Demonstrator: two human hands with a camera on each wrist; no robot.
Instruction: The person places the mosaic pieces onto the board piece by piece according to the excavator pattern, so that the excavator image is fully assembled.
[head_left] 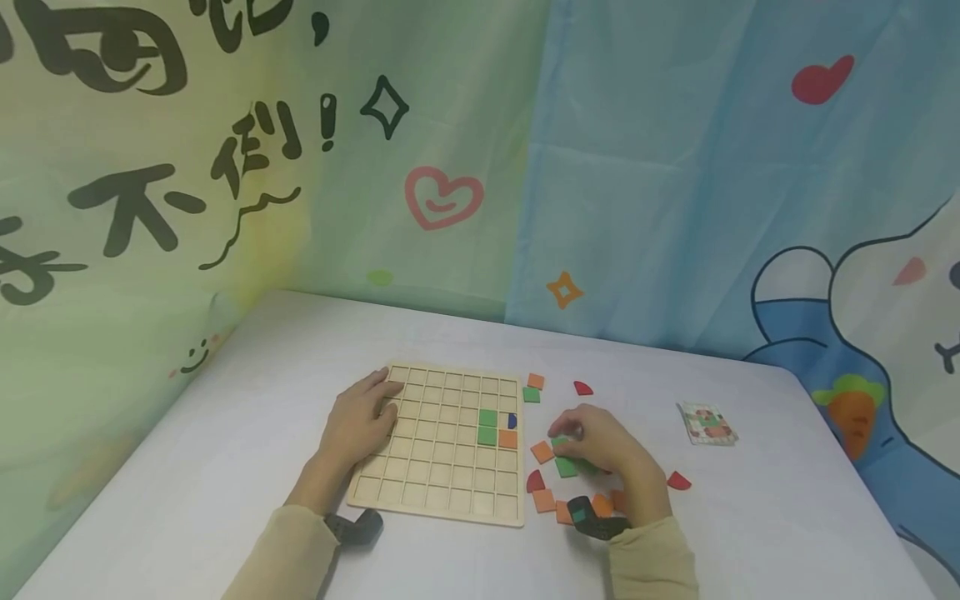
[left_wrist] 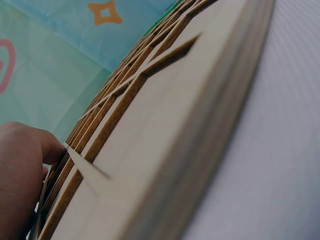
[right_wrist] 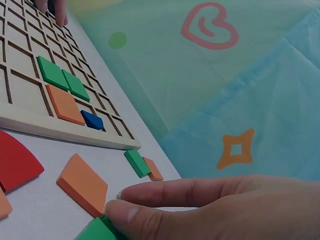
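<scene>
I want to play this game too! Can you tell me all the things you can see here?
Wooden grid board: one, pale wood, middle of the table.
Tiles in the board: two green, one orange, one small blue, right side of the grid.
Loose tiles: several, orange, green and red, on the table right of the board.
Pattern card: one, far right.
Table: one, white.
Backdrop: one, green and blue, with hearts.
Left hand: rests on the board's left edge.
Right hand: pinches a green tile.

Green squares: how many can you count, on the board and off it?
5 that show. Two green squares sit stacked in the board; one lies beyond its far right corner; two lie under the right hand, which may hide more.
</scene>
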